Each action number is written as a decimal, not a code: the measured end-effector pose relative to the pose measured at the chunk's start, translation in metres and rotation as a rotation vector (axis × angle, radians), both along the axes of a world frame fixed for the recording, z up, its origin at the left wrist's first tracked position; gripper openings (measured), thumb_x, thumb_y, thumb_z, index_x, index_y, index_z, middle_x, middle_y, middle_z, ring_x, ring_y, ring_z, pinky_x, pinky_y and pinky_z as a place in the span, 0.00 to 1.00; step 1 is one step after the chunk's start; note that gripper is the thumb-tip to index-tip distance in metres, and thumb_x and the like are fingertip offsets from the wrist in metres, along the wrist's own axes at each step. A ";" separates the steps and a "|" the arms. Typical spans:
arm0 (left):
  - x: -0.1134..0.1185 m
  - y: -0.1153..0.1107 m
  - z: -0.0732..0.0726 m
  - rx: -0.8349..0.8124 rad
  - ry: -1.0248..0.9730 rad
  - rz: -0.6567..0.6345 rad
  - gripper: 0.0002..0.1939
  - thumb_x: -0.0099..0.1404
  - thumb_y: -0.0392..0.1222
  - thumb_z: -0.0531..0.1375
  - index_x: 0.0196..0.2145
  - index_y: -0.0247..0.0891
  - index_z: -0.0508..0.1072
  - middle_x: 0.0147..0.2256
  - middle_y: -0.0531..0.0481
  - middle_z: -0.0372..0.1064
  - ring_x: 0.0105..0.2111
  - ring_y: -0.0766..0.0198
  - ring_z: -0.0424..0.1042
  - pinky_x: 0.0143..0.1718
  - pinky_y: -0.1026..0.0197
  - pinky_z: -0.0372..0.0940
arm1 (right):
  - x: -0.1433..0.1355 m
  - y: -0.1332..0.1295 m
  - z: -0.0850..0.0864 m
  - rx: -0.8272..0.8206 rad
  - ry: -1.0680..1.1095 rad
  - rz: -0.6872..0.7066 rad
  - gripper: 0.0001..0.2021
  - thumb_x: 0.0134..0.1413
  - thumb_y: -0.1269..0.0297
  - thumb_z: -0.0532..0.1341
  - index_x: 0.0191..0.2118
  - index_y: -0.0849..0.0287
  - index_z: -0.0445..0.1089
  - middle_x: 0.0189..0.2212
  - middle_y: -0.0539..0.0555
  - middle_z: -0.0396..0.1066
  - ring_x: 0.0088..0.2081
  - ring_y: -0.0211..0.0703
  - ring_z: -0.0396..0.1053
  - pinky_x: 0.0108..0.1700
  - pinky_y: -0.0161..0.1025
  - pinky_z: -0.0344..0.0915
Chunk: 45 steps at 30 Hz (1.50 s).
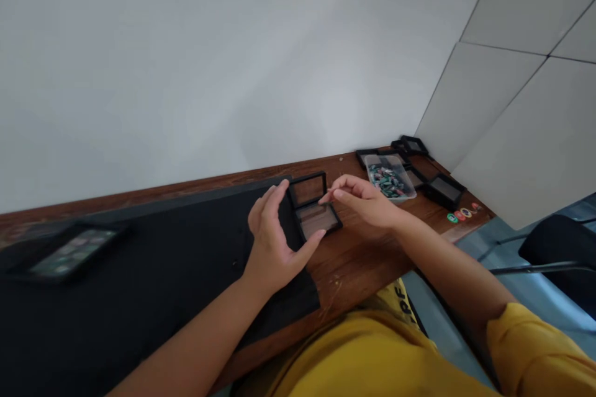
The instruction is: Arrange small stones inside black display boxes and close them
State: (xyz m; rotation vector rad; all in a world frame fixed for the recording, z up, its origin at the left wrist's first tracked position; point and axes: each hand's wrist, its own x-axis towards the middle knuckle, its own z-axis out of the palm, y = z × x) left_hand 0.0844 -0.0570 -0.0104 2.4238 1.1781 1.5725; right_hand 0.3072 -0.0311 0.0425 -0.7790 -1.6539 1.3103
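A small black-framed case (321, 219) with a clear window stands with its hinged lid (308, 190) raised, at the right end of a black mat. My left hand (274, 242) spans its left side, fingertips at the lid's upper left corner and thumb on the near edge of the base. My right hand (361, 198) is beside the case on the right, thumb and forefinger pinched by the lid's right edge. Whatever lies in that pinch, if anything, is too small to make out.
A clear plastic tub (410, 189) of small colourful pieces stands at the right, among several black cases (444, 191). Round stickers or discs (460, 215) lie near the table's right end. Left on the mat (195, 242) is a blurred black-framed case (69, 251). A chair (559, 254) is at right.
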 end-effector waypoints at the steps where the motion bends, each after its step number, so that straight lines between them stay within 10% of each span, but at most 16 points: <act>1: 0.000 0.000 0.003 0.036 0.006 -0.009 0.45 0.68 0.49 0.66 0.74 0.44 0.46 0.67 0.34 0.60 0.69 0.40 0.57 0.68 0.36 0.57 | -0.008 0.001 -0.003 -0.036 0.015 0.039 0.21 0.60 0.41 0.66 0.40 0.55 0.66 0.37 0.52 0.77 0.42 0.41 0.74 0.54 0.44 0.68; 16: -0.004 0.012 0.011 -0.051 -0.024 -0.081 0.09 0.73 0.42 0.62 0.48 0.41 0.79 0.44 0.46 0.82 0.44 0.56 0.78 0.49 0.51 0.73 | -0.032 0.015 -0.024 -0.237 0.021 0.223 0.21 0.56 0.46 0.70 0.37 0.58 0.67 0.28 0.44 0.66 0.29 0.31 0.62 0.34 0.32 0.64; 45: -0.002 0.009 0.014 -0.133 -0.234 -0.128 0.02 0.66 0.37 0.67 0.36 0.42 0.82 0.34 0.51 0.83 0.36 0.61 0.79 0.42 0.56 0.75 | -0.022 0.012 -0.015 -0.301 0.004 0.166 0.26 0.49 0.38 0.72 0.35 0.58 0.68 0.23 0.42 0.64 0.26 0.32 0.60 0.34 0.33 0.66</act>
